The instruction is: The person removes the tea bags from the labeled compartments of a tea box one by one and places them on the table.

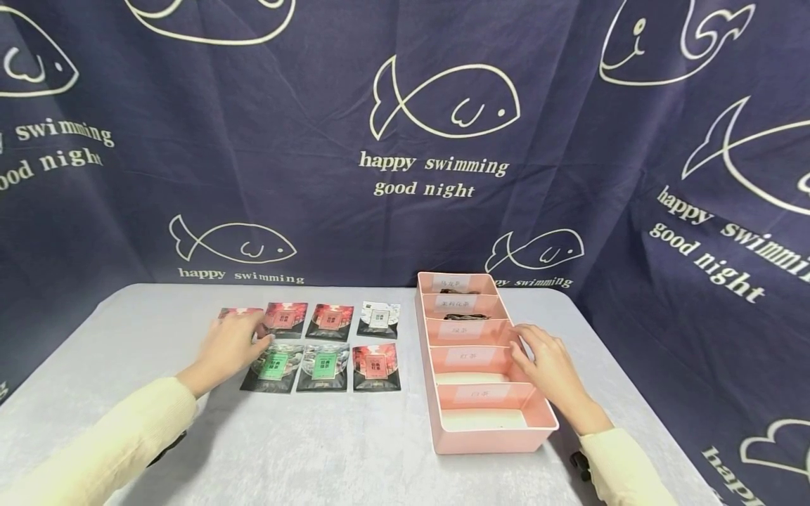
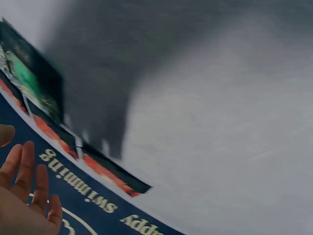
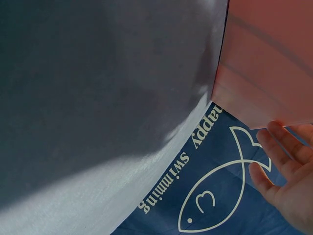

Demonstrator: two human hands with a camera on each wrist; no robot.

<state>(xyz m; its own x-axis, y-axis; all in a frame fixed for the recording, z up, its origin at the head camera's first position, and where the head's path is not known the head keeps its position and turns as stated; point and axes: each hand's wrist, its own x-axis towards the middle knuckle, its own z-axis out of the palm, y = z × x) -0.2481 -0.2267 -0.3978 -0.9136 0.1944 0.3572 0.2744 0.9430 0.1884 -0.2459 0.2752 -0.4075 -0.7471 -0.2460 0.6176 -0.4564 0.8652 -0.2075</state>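
Observation:
My left hand is above the left end of two rows of flat tea packets, fingers relaxed and nothing held. Beneath it, a red tea packet is partly covered. Near its fingertips lie a green-labelled tea packet and another red tea packet. In the left wrist view the left hand has its fingers spread apart. A long pink divided box stands to the right. My right hand has its fingertips at the box's right rim, loosely bent; the right wrist view shows these fingers along the edge.
Further right in the rows are a red packet, a white packet, a green packet and a red packet. Paper labels mark the box's compartments; dark packets sit in the far two. A navy fish-print curtain hangs behind.

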